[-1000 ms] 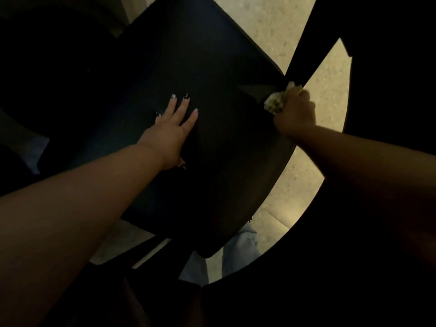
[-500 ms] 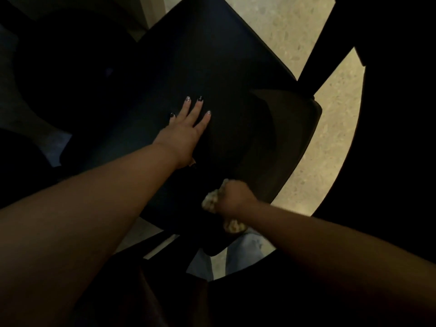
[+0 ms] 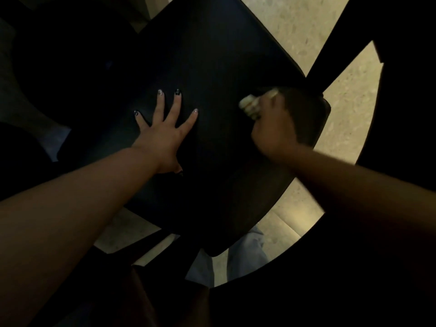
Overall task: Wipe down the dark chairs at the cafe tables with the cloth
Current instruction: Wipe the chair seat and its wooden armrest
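One chair (image 3: 212, 67), one cloth (image 3: 250, 106), two hands: left hand (image 3: 162, 138), right hand (image 3: 274, 131).

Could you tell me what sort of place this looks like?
Probably a cafe or eatery seating area, dimly lit: a dark chair seat, a speckled terrazzo-like floor, and a cloth wiping the seat.

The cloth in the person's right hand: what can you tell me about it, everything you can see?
The cloth is pale, cream-coloured and crumpled into a small wad. Only a bunched end shows, sticking out past the fingers of the right hand, which grips it. It looks soft, perhaps patterned, though motion blur hides the detail. It sits against the dark chair seat, near the seat's right edge. The left hand lies flat on the seat, apart from the cloth.
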### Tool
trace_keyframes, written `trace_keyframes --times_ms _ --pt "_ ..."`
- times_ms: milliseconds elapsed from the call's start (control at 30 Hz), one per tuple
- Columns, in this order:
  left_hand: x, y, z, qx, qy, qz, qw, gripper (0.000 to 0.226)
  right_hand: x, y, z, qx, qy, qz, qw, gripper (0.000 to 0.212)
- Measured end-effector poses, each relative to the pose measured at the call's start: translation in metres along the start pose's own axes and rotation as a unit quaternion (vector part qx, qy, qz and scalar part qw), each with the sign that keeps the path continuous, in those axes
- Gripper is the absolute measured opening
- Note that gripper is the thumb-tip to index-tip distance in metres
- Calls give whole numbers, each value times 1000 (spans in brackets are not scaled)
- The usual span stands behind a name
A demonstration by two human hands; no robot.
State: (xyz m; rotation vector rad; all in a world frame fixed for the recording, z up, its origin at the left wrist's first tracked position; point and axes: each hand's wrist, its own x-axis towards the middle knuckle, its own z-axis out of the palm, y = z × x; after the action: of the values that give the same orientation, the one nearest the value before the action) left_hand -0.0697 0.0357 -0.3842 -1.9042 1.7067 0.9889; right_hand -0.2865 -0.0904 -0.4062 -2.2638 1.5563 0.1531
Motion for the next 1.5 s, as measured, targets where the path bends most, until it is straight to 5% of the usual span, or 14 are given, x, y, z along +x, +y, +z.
trace_keyframes --times_ms 100,200,267,400,533,667,833,900,1067,1200,1300,1400,1500 --pt "-2 1 -1 -4 11 -3 1000 142 -65 -29 30 41 -137 -136 980 57" --pt "-5 -5 2 -23 28 1 999 137 -96 -49 36 31 -286 -259 922 54" --pt "-6 -9 2 -78 47 13 996 131 -72 -47 22 39 -252 -254 933 49" --pt "-9 -24 -1 -128 92 22 987 133 22 -13 -32 -2 -13 -94 995 50" --pt "-11 -36 -1 -71 66 -52 994 139 67 0 -45 -25 12 106 994 49" --pt "-8 -33 -3 -55 55 -58 995 140 1 -55 9 -13 1 -18 1000 51" --pt "-10 -43 -1 -114 101 -60 987 133 -92 -97 38 40 -224 -251 941 46" --pt "-7 -56 -5 -153 130 -83 976 133 -72 -91 25 74 -192 -240 949 39" --pt "7 -82 -11 -142 80 -137 977 138 53 -54 -23 59 88 -43 993 42" --pt "6 -81 -8 -149 97 -138 974 138 94 -57 -15 12 108 88 990 47" --pt "4 -80 -9 -160 95 -137 973 137 34 -102 27 2 90 -22 996 55" --pt "3 -78 -12 -164 86 -143 972 135 -33 -127 48 48 -19 -178 983 41" --pt "3 -76 -12 -166 82 -149 971 133 -18 -120 31 91 -84 -250 960 31"
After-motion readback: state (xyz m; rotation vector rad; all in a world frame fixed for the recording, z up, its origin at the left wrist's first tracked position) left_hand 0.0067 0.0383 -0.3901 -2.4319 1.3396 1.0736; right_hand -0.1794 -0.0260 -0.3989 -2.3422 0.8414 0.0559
